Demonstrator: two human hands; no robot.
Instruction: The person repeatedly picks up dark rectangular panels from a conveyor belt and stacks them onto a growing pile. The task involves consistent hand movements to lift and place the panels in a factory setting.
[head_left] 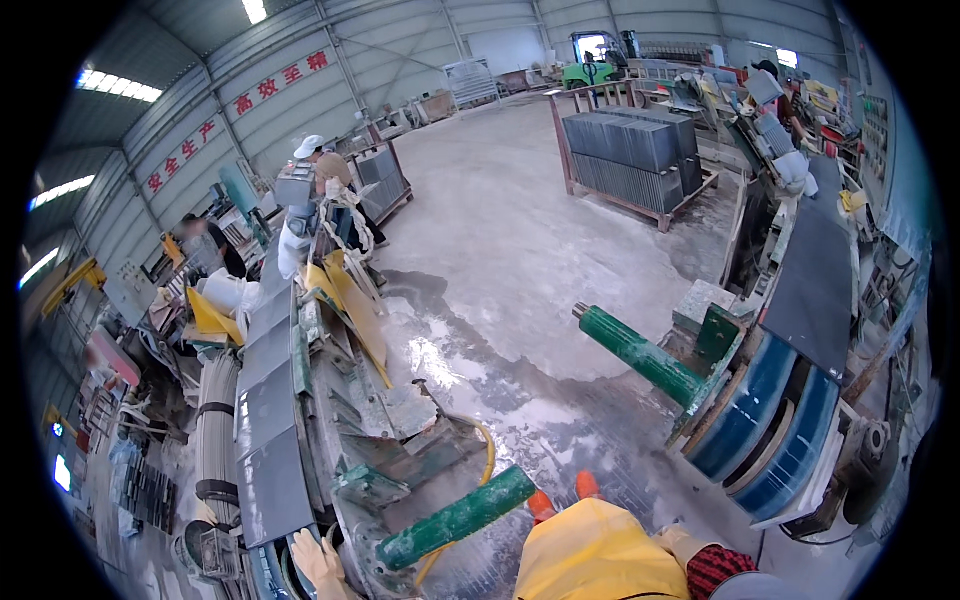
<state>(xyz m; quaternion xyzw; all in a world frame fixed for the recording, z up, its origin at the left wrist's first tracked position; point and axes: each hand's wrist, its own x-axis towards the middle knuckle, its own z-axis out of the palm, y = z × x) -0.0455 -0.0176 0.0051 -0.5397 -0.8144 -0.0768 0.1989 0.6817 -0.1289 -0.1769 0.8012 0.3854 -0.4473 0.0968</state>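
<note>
The dark stone slab (272, 488) lies flat on the conveyor (262, 370) at the person's left, last in a line of similar grey slabs (268, 345) running away up the belt. The left hand (318, 565), in a pale work glove, rests against the near corner of that slab, fingers spread over its edge rather than closed around it. Just to the right of the hand a green roller bar (458, 520) juts out from the machine frame, and a yellow hose (487, 445) curves behind it. The right hand is not visible; only a plaid sleeve cuff (722, 570) shows beside the yellow apron (598, 553), so its grasp cannot be told. Farther right, across the wet concrete floor (520, 260), a second green roller bar (640, 352) points toward another line carrying a large dark slab (815, 285).
</note>
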